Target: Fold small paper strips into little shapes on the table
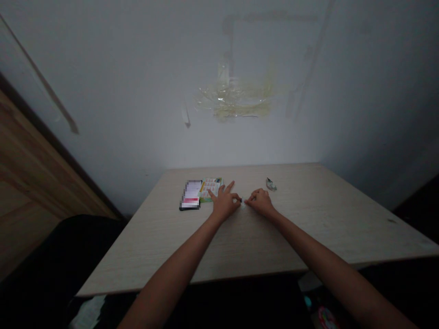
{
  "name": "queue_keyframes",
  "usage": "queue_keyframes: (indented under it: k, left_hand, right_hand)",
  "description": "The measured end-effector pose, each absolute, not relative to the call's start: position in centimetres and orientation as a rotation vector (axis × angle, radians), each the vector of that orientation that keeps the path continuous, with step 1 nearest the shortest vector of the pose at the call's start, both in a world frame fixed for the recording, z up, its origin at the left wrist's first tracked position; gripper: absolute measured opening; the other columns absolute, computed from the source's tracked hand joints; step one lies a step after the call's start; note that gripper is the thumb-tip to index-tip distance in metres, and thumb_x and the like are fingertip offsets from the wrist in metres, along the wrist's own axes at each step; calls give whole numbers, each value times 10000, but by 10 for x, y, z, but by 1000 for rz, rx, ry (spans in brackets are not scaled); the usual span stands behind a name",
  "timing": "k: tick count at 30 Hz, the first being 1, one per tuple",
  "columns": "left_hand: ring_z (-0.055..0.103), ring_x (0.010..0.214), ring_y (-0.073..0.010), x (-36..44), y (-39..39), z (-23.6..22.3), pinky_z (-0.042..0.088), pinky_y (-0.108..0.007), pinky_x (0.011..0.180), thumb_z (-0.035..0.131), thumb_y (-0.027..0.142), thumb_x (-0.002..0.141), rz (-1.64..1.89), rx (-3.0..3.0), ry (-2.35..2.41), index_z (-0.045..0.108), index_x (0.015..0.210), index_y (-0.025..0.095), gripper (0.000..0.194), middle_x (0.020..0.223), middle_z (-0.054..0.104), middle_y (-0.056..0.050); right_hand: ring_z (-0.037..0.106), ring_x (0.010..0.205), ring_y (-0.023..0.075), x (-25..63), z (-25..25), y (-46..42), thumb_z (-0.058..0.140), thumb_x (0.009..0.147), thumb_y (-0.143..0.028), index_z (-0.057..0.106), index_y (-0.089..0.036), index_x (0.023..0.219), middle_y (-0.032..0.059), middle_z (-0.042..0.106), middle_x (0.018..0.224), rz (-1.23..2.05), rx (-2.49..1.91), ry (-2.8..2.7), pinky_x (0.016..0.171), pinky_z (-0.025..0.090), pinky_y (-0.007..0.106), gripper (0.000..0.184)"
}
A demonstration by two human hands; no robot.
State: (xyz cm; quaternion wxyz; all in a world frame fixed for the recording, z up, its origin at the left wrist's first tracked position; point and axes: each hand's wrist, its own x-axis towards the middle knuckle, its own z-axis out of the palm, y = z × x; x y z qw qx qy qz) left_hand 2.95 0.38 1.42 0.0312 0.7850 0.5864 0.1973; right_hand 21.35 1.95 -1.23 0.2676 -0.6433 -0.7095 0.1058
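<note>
Both of my hands rest on a pale wooden table (308, 228) near its middle. My left hand (224, 201) has its outer fingers spread while thumb and forefinger pinch a tiny pale thing (242, 201). My right hand (260, 201) is curled and pinches the same small thing from the other side; I cannot make out what it is. A green and orange printed card (210, 188) lies just left of my left hand, next to a dark phone (190, 195) with a lit screen.
A small crumpled green-white wrapper (270, 184) lies behind my right hand. A white wall with yellowed tape remains (236, 98) stands behind the table. A wooden panel (30, 178) is at the left. Dark floor clutter (318, 310) shows under the near edge.
</note>
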Motion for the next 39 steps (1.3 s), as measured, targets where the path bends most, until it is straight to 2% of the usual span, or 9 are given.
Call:
queue_keyframes:
  k: [5, 15, 20, 24, 32, 39]
  left_hand:
    - [252, 1437, -386, 30, 5, 13, -42, -839, 1024, 622, 490, 860, 600, 2408, 1811, 749, 931, 389, 178, 1590, 304, 108]
    - [261, 1434, -377, 30, 8, 11, 66, -863, 997, 630, 470, 861, 575, 2372, 1783, 714, 958, 382, 156, 1587, 315, 88]
    - [260, 1438, -357, 32, 6, 13, 52, -842, 1022, 634, 436, 863, 596, 2385, 1767, 703, 1011, 408, 165, 1584, 322, 87]
    - [259, 1436, -371, 30, 7, 12, 14, -843, 1022, 638, 448, 857, 586, 2381, 1770, 735, 971, 420, 152, 1572, 347, 96]
    - [264, 1434, -376, 28, 10, 11, -42, -812, 1050, 630, 522, 853, 551, 2373, 1810, 749, 974, 451, 184, 1568, 351, 116]
    - [255, 1437, -391, 30, 9, 16, -25, -827, 1039, 632, 510, 854, 527, 2385, 1791, 750, 963, 436, 177, 1562, 368, 102]
  right_hand:
    - [508, 1086, 265, 216, -15, 20, 736, 763, -417, 766, -176, 797, 120, 632, 1074, 290, -1712, -1924, 956, 360, 331, 245]
    - [505, 1064, 264, 214, -11, 19, 703, 789, -384, 743, -160, 765, 123, 637, 1033, 270, -1734, -1947, 929, 366, 330, 229]
    - [502, 1056, 262, 212, -10, 19, 710, 780, -390, 741, -159, 755, 120, 637, 1029, 274, -1738, -1938, 931, 366, 329, 234]
    - [496, 1066, 265, 212, -12, 16, 705, 795, -403, 738, -161, 769, 120, 629, 1037, 265, -1720, -1921, 936, 367, 332, 246]
    - [495, 1058, 241, 217, -16, 10, 619, 879, -352, 717, -172, 904, 111, 607, 1050, 185, -1629, -1972, 958, 350, 339, 207]
    - [489, 1067, 245, 217, -13, 10, 676, 829, -414, 717, -198, 910, 90, 595, 1035, 230, -1621, -1949, 949, 347, 333, 234]
